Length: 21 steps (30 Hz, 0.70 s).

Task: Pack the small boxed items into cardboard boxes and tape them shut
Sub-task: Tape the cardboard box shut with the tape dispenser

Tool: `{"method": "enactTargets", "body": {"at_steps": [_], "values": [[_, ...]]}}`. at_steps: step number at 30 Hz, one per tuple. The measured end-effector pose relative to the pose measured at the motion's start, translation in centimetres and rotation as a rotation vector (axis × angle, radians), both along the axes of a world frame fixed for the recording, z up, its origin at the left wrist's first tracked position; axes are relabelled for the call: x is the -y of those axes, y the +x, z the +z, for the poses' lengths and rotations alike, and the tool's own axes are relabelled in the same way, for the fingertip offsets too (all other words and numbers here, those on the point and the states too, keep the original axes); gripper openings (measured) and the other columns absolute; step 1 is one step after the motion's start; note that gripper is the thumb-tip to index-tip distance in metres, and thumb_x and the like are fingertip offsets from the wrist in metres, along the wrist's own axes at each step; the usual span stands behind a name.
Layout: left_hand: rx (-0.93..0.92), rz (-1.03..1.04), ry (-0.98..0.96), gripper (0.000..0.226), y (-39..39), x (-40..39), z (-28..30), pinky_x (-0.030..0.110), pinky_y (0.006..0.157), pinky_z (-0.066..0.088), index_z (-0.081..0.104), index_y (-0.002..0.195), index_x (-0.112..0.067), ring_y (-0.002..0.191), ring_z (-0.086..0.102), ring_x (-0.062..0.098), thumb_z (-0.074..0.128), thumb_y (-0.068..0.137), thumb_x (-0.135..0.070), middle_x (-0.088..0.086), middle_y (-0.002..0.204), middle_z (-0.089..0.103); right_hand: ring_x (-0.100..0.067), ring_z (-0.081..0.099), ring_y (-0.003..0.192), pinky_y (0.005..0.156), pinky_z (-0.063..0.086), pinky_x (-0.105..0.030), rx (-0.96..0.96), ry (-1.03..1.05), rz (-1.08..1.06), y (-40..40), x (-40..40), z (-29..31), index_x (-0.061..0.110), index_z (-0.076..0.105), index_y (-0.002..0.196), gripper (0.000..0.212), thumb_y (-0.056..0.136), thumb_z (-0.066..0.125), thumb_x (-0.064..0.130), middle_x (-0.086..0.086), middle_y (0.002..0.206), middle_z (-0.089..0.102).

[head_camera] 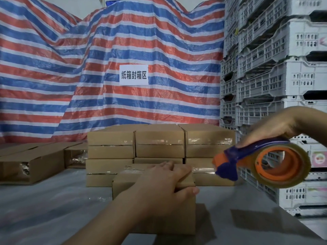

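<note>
Grey work surface (44,200) in a storage room. Behind it hangs a red, white and blue striped tarpaulin (53,68) carrying a white paper sign (133,75) printed with Chinese characters. Stacked white plastic crates (265,68) rise along the right side, from the table edge to the top of the view.

At the back of the surface stands a stack of taped cardboard boxes (159,144), 3 across and at least 2 rows high. To the left lie longer cardboard boxes (31,161) on their sides, well apart from the stack.

The box being sealed (154,209) sits at centre, just in front of the stack. The left hand (162,183) lies across its top, fingers spread toward the far edge and thumb (191,190) hooked over the right-hand edge, pressing the box down.

The right hand (272,129) is raised at the right, wrist bent, fingers wrapped over the blue frame of a tape dispenser (261,161). The dispenser carries a clear roll on an orange core; its blue cutter end points left toward the stack, above the surface and apart from the box being sealed.

Bare grey surface extends left of and in front of the box being sealed; the right-hand table edge runs diagonally toward the lower right corner, with the crates close beyond it.
</note>
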<state>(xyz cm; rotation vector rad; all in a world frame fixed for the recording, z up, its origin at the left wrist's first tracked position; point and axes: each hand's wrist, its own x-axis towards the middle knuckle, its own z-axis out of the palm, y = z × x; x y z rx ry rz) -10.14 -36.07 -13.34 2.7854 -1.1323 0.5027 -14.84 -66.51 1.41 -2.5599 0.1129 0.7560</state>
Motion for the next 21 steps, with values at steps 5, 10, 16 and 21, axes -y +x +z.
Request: {"method": "enactTargets", "body": {"at_steps": [5,10,16,21], "values": [[0.020,-0.013,-0.005,0.063,-0.2,0.0,0.0,0.040,0.112,0.024,0.012,0.144,-0.054,0.144,0.026,0.019,0.025,0.087,-0.078,-0.003,0.157,0.031,-0.010,0.056,0.053,0.063,0.049,-0.023,0.099,-0.441,0.065,0.4,-6.0,-0.8,0.024,0.068,0.078,0.044,0.091,0.056,0.064,0.008,0.064,0.061],[0.033,0.001,-0.005,0.064,-0.2,0.2,0.1,0.038,0.110,0.029,0.014,0.145,-0.054,0.141,0.032,0.019,0.025,0.087,-0.078,-0.003,0.156,0.033,-0.018,0.063,0.068,0.075,0.055,-0.033,0.117,-0.889,0.133,0.5,-11.2,-1.8,0.020,0.065,0.081,0.043,0.085,0.064,0.063,0.002,0.076,0.066],[0.021,0.005,-0.006,0.067,-0.1,0.1,-0.1,0.040,0.109,0.030,0.014,0.146,-0.053,0.142,0.031,0.022,0.023,0.085,-0.080,0.000,0.158,0.029,-0.018,0.052,0.065,0.063,0.046,-0.030,0.535,-1.162,0.206,-0.3,-8.4,-8.2,0.020,0.053,0.077,0.042,0.092,0.053,0.059,0.004,0.071,0.051],[-0.008,0.006,-0.018,0.066,0.3,0.3,-0.1,0.042,0.107,0.032,0.016,0.145,-0.054,0.141,0.031,0.022,0.026,0.086,-0.080,-0.002,0.158,0.029,-0.009,0.056,0.065,0.049,0.034,-0.023,0.926,-0.931,0.006,-0.8,-5.3,-14.5,0.027,0.062,0.092,0.052,0.090,0.039,0.073,0.007,0.077,0.059]]}}
